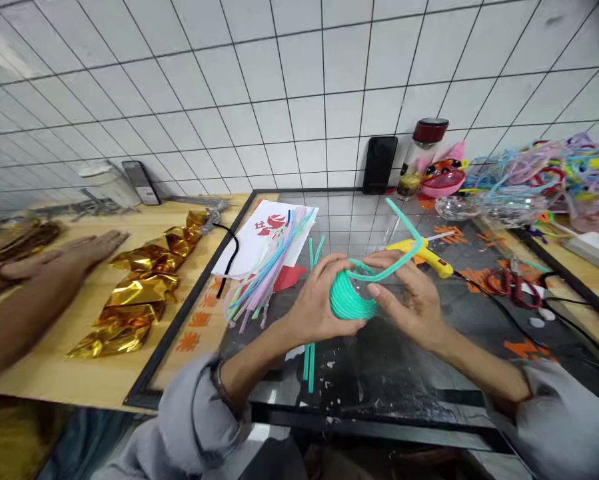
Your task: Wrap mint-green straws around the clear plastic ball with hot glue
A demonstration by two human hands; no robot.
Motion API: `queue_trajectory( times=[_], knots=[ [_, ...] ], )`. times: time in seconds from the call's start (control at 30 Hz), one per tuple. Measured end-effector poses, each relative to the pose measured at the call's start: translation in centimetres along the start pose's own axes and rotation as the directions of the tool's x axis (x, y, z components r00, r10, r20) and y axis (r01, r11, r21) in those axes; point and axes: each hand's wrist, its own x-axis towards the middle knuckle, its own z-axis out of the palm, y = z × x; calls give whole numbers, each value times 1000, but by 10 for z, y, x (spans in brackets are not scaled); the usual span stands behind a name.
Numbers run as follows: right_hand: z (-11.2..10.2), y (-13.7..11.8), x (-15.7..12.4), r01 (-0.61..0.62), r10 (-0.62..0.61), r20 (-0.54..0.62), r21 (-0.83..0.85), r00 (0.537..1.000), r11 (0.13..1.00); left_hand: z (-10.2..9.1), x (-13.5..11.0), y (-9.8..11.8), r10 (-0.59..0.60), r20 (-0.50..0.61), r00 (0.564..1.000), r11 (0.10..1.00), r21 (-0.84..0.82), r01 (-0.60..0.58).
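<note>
My left hand (pixel 319 297) is wrapped round a ball (pixel 352 300) covered in rows of wound mint-green pipe cleaner. Part of its surface on the right shows clear and uncovered. From its top a loose length of green pipe cleaner (pixel 413 250) runs up to the right, bent near its end. My right hand (pixel 412 293) has thumb and fingers closed on this pipe cleaner beside the ball; the exact pinch is partly hidden. More green pipe cleaners (pixel 309 367) lie on the dark tabletop under my left hand. A yellow glue gun (pixel 429 257) lies just beyond my right hand.
Several pastel pipe cleaners (pixel 274 260) lie over white paper (pixel 244 233). Red-handled scissors (pixel 512 283) and cables are at right. A phone (pixel 379 163) and a jar (pixel 422 160) stand by the tiled wall. Another person's arm (pixel 44 287) rests at left near gold foil (pixel 139 287).
</note>
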Motion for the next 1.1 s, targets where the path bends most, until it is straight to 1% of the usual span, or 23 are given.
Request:
queue_trajectory(
  times=[0.2,0.33,0.47,0.63,0.73,0.83,0.9,0.97,1.1],
  knots=[
    [4,2,-9,78,-80,-7,-135,997,988,0,2,-1,-23,-10,1000,999,22,23],
    [6,3,-12,105,-110,-15,-195,994,975,1,0,-1,-33,-17,999,999,40,33],
    [8,3,-12,107,-108,9,-204,994,973,3,-2,-4,-13,-39,999,999,52,15],
    [9,3,-13,74,-69,39,-158,997,985,5,-3,-6,2,-76,997,998,58,2],
    [9,3,-13,54,-48,43,-137,998,989,2,-2,-6,-22,-42,999,998,65,25],
    [9,2,-13,35,-28,54,-129,998,991,-5,0,-4,-71,53,996,997,47,69],
    [10,1,-13,36,-28,59,-129,998,991,-10,1,-3,-68,107,992,998,22,66],
    [10,1,-13,41,-33,59,-126,998,991,-12,2,-3,-68,121,990,998,3,68],
    [10,0,-14,17,-10,63,-109,998,994,-13,3,-3,-94,98,991,995,-23,97]
  ],
)
